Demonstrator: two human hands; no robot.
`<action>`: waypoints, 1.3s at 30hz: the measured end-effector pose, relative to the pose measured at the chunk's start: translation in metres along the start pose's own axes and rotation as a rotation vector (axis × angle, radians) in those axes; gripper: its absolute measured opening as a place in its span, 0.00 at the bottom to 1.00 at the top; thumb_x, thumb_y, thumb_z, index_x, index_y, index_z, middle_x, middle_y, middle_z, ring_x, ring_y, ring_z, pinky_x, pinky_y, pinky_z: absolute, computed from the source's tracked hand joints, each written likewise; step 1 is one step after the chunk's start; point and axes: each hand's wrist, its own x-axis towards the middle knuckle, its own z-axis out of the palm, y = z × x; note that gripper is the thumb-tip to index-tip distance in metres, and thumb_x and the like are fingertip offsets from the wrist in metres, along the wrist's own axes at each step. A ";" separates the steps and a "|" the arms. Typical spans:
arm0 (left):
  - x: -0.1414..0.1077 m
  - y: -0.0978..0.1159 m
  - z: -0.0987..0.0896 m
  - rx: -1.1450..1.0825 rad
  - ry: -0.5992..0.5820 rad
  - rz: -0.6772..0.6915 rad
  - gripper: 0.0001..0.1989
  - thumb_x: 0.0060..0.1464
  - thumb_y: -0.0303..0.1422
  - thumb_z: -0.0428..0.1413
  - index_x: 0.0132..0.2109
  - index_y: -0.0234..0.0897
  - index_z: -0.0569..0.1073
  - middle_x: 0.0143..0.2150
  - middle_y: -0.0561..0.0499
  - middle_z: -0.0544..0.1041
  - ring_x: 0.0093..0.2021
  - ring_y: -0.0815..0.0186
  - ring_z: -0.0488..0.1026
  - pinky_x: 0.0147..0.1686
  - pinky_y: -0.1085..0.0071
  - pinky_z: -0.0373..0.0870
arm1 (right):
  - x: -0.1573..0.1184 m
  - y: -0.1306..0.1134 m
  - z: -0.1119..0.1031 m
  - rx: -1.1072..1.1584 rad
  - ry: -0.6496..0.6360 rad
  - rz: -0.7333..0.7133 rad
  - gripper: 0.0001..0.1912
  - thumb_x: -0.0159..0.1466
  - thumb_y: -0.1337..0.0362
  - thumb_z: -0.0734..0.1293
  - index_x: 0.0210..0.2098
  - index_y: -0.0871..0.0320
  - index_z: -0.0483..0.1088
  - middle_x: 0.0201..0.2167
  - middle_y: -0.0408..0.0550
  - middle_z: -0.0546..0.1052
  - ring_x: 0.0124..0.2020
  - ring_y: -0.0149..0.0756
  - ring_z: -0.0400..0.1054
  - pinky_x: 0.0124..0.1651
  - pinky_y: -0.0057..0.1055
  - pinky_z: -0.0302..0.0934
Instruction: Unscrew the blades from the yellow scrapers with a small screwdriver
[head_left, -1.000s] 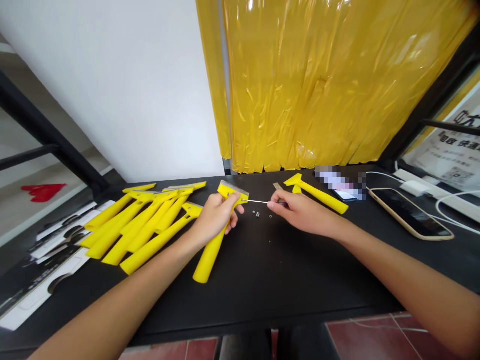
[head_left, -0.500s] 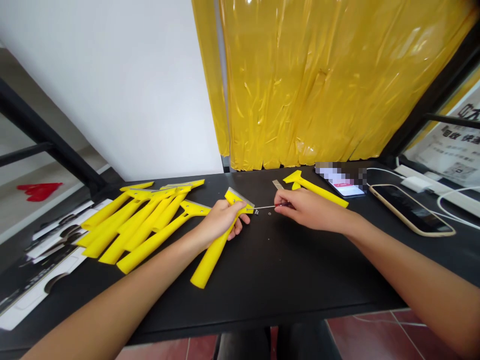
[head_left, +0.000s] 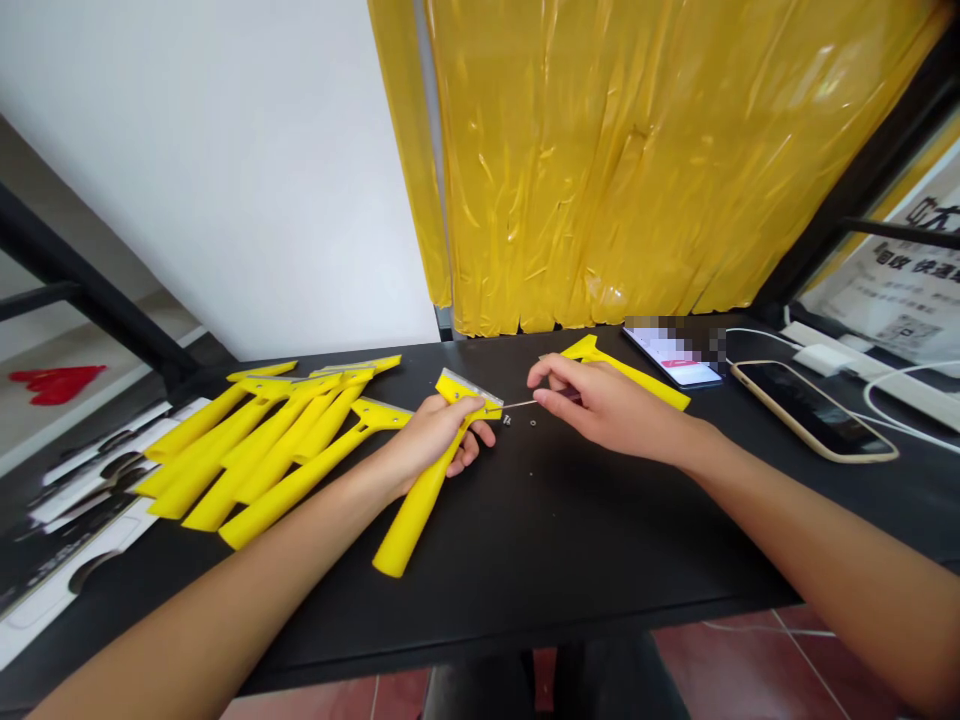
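My left hand [head_left: 442,435] is closed round the neck of a yellow scraper [head_left: 412,515], whose head with a metal strip points away from me. In my right hand [head_left: 581,395] is a screwdriver; its thin shaft [head_left: 517,404] reaches left to the scraper's head, near a screw. My fingers hide most of the screwdriver's handle. Small metal screws or nuts [head_left: 507,421] lie on the black table just right of the scraper's head. Behind my right hand rests another yellow scraper [head_left: 649,383], partly covered.
Several yellow scrapers [head_left: 259,430] lie heaped at the left, beside white-and-black cardboard sleeves [head_left: 82,560]. To the right are a lit phone [head_left: 679,360], a phone in a beige case [head_left: 814,410] and white cables with a power strip [head_left: 885,370]. Yellow plastic sheeting [head_left: 600,170] hangs behind the black table [head_left: 480,600].
My right-hand fingers have shifted and loosened around the screwdriver, with the index finger lifted. My left hand still grips the scraper. The whole view has shifted slightly.
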 end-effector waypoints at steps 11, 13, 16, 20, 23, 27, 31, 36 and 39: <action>0.000 0.001 -0.001 0.020 -0.059 0.027 0.21 0.62 0.43 0.53 0.28 0.31 0.75 0.14 0.49 0.69 0.12 0.71 0.62 0.13 0.75 0.55 | -0.001 -0.003 -0.002 0.023 0.050 -0.083 0.08 0.69 0.61 0.63 0.46 0.52 0.70 0.37 0.44 0.79 0.35 0.36 0.71 0.39 0.33 0.60; -0.001 0.002 0.000 0.010 -0.052 0.017 0.21 0.62 0.43 0.54 0.28 0.31 0.75 0.14 0.50 0.69 0.12 0.71 0.61 0.13 0.75 0.54 | -0.001 -0.003 -0.003 0.035 0.057 -0.089 0.08 0.69 0.62 0.63 0.46 0.52 0.71 0.36 0.44 0.79 0.34 0.35 0.70 0.38 0.32 0.61; -0.004 0.004 0.000 0.008 -0.031 0.020 0.20 0.62 0.42 0.54 0.29 0.31 0.76 0.14 0.51 0.68 0.12 0.71 0.61 0.13 0.75 0.55 | -0.001 -0.003 -0.005 0.042 0.080 -0.089 0.08 0.68 0.63 0.63 0.45 0.52 0.72 0.37 0.45 0.79 0.33 0.35 0.70 0.37 0.32 0.61; -0.006 0.005 0.002 0.018 -0.015 0.023 0.17 0.61 0.41 0.55 0.32 0.31 0.77 0.13 0.52 0.68 0.11 0.70 0.61 0.13 0.74 0.56 | -0.002 -0.004 -0.007 0.048 0.098 -0.080 0.07 0.68 0.62 0.63 0.44 0.52 0.71 0.33 0.43 0.76 0.31 0.33 0.68 0.34 0.31 0.59; -0.005 0.003 0.001 0.040 -0.020 0.030 0.19 0.61 0.42 0.56 0.32 0.30 0.77 0.13 0.51 0.68 0.12 0.70 0.61 0.14 0.74 0.56 | 0.000 -0.003 -0.008 0.086 0.139 -0.038 0.07 0.68 0.60 0.64 0.45 0.52 0.70 0.28 0.41 0.71 0.27 0.32 0.63 0.31 0.31 0.56; -0.006 0.002 -0.004 0.080 -0.071 0.081 0.17 0.59 0.41 0.57 0.32 0.30 0.78 0.14 0.51 0.69 0.12 0.71 0.61 0.15 0.74 0.55 | 0.003 0.002 -0.007 0.232 0.288 0.067 0.10 0.67 0.54 0.67 0.40 0.53 0.69 0.27 0.42 0.71 0.27 0.32 0.63 0.32 0.31 0.58; -0.015 0.012 -0.012 0.073 -0.111 0.262 0.13 0.58 0.38 0.58 0.34 0.31 0.79 0.16 0.53 0.69 0.13 0.73 0.60 0.18 0.73 0.56 | 0.006 0.005 -0.008 0.420 0.459 0.146 0.16 0.63 0.48 0.71 0.37 0.54 0.72 0.29 0.45 0.71 0.26 0.32 0.62 0.27 0.31 0.58; -0.020 0.013 -0.024 0.562 0.263 0.613 0.13 0.58 0.40 0.59 0.40 0.35 0.81 0.26 0.49 0.78 0.22 0.66 0.71 0.26 0.71 0.67 | 0.006 0.001 -0.012 0.715 0.590 0.152 0.17 0.67 0.45 0.66 0.37 0.53 0.70 0.26 0.42 0.62 0.22 0.29 0.55 0.20 0.30 0.54; -0.014 0.004 -0.028 0.885 0.318 0.902 0.16 0.58 0.31 0.57 0.53 0.39 0.79 0.46 0.46 0.83 0.42 0.59 0.79 0.44 0.68 0.70 | 0.006 -0.002 -0.011 0.767 0.609 0.152 0.18 0.68 0.44 0.65 0.37 0.52 0.69 0.27 0.43 0.63 0.22 0.28 0.55 0.20 0.29 0.55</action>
